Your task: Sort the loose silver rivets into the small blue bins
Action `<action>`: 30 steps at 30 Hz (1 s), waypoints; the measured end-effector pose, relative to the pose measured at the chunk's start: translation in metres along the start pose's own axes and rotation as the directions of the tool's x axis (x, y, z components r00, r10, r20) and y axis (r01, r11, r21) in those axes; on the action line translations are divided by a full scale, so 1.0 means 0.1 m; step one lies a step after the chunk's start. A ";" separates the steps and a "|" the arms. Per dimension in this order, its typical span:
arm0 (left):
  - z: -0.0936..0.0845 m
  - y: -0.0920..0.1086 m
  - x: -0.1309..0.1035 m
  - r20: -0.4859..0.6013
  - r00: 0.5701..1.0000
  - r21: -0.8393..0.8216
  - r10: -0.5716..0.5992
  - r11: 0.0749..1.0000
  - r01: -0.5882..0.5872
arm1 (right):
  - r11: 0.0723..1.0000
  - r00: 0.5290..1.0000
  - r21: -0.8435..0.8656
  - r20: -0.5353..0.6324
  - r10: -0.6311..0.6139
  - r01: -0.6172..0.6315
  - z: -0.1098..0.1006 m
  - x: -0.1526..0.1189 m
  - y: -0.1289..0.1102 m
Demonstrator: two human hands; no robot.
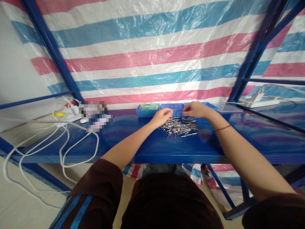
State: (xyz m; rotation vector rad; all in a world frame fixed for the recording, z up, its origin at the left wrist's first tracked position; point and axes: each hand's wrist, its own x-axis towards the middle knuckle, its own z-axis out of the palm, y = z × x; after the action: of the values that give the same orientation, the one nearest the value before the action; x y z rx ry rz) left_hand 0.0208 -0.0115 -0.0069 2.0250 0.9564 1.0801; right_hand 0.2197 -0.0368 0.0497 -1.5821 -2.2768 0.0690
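A loose pile of thin silver metal pins that look like blind rivets (179,126) lies on the blue shelf top (147,144). My left hand (164,116) is closed at the pile's upper left edge, fingertips pinched together; whatever is in them is too small to make out. Over the far right side of the pile, my right hand (195,109) has its fingers curled into a pinch, and their contents cannot be made out either. Behind the hands stand a blue bin with green contents (147,110), a middle blue bin (175,111), and a right blue bin (211,106) partly hidden by my right hand.
White cables (66,143) loop over the shelf's left end, beside a blurred-out patch (95,116). A clear plastic lid or tray (230,108) sits right of the bins, and a white power strip (259,101) further right. Blue metal posts (51,54) and a striped sheet (147,57) enclose the back.
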 end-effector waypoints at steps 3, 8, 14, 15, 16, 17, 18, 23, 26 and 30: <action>0.01 0.02 -0.01 0.015 1.000 0.012 -0.011 1.000 0.011 | 0.996 0.971 -0.080 0.232 0.058 -0.040 0.03 -0.03 -0.03; 0.02 0.06 -0.04 0.024 1.000 -0.003 -0.003 1.000 0.003 | 0.986 0.944 -0.156 0.314 0.102 -0.055 0.10 -0.01 -0.06; 0.02 0.13 -0.06 0.060 0.998 -0.005 -0.030 1.000 0.031 | 0.964 0.957 -0.265 0.271 0.108 -0.034 0.14 -0.02 -0.13; 0.02 0.14 -0.06 0.062 0.998 -0.006 -0.029 1.000 0.029 | 0.961 0.959 -0.275 0.262 0.107 -0.032 0.15 -0.02 -0.13; 0.02 0.14 -0.06 0.063 0.998 -0.005 -0.025 1.000 0.026 | 0.959 0.962 -0.282 0.254 0.104 -0.029 0.15 -0.02 -0.13; 0.02 0.14 -0.06 0.063 0.998 -0.003 -0.021 1.000 0.021 | 0.958 0.963 -0.286 0.249 0.100 -0.025 0.15 -0.01 -0.13; 0.03 0.14 -0.06 0.064 0.998 0.001 -0.016 1.000 0.016 | 0.958 0.965 -0.285 0.245 0.095 -0.022 0.15 -0.01 -0.12; 0.03 0.12 -0.05 0.041 0.999 0.082 0.026 0.996 -0.029 | 1.000 0.996 -0.013 0.091 0.015 -0.014 0.09 0.00 -0.10; 0.02 0.13 -0.06 0.019 0.997 0.126 0.075 0.989 -0.077 | 0.929 1.000 0.371 0.001 -0.012 0.011 0.06 -0.04 -0.18; 0.00 0.14 -0.06 0.049 0.991 0.147 0.122 0.981 -0.128 | 0.768 1.000 0.641 0.010 0.003 -0.009 0.07 -0.09 -0.34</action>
State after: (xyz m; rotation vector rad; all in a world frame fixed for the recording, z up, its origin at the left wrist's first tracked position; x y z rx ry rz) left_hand 0.0224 -0.0243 0.0022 2.2468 0.9241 1.0569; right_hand 0.1895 -0.0569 0.0488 -1.2050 -1.9318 0.7755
